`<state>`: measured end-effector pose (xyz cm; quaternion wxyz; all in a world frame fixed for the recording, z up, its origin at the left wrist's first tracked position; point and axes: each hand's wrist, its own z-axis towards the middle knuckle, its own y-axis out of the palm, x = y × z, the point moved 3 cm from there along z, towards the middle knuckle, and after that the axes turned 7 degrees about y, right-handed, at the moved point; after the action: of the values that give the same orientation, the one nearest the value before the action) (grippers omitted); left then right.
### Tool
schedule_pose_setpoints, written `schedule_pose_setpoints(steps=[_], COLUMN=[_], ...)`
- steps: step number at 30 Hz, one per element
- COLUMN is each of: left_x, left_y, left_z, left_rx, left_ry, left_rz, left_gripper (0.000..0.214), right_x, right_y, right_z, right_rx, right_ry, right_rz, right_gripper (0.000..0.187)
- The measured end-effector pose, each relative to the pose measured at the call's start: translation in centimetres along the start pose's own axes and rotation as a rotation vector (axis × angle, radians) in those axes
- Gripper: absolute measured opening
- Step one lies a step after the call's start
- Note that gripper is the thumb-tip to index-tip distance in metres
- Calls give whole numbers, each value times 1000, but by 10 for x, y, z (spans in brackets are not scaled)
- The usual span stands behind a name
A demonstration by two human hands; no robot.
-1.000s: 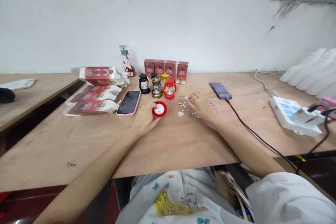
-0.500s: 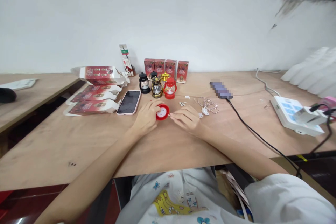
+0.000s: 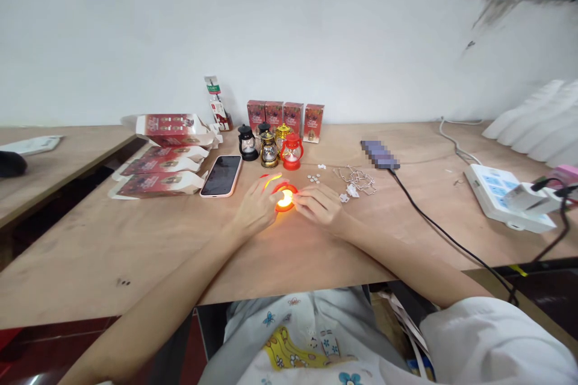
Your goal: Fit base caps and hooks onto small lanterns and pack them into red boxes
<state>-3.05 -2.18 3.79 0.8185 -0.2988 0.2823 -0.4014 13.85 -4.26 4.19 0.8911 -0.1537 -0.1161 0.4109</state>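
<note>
My left hand is wrapped round a small red lantern, its round base turned toward me. A bright orange-yellow light glows from it and tints the nearby fingers. At the base's right edge, my right hand has its fingertips pinched together; whatever they hold is too small to make out. Just beyond the hands stand a red lantern, a bronze one, a gold one and black ones. Several button cells lie on the table past my right hand.
Thin pale strips and clear plastic bits lie to the right. A pink-edged phone and opened red cartons are at left. Small red boxes stand at the back. A cabled phone and white power strip sit right.
The lantern in my left hand has lit up; its base was a plain white disc before. It has shifted slightly right and down, and my right fingertips now meet its edge.
</note>
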Motion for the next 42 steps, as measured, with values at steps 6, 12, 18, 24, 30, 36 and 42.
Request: schedule_pose_setpoints(steps=[6,12,18,24,30,36,42], left_x=[1,5,6,7,9,7,5], left_y=[-6,-17,-18,-17,-18,-16,-16], left_z=[1,3,4,6,8,5,8], left_rx=[9,155,125,124,135,151,126], left_ry=[84,174,169,192,198,254,195], left_rz=[34,73,128,200,213,233,229], left_gripper=[20,10,11,13,20,18,30], right_x=[2,4,2,-2,-4,-3,4], right_y=[-1,-2,-5,-9,-10,-8,-4], right_z=[0,-2,2,7,10,7,5], right_rx=[-40,10,43,39,56,-26,-75], right_ry=[20,-20,-68,-102,-102,-115,-39], right_rz=[61,121,108,41,-11,-27,98], right_gripper=[11,18,17,13,11,13,12])
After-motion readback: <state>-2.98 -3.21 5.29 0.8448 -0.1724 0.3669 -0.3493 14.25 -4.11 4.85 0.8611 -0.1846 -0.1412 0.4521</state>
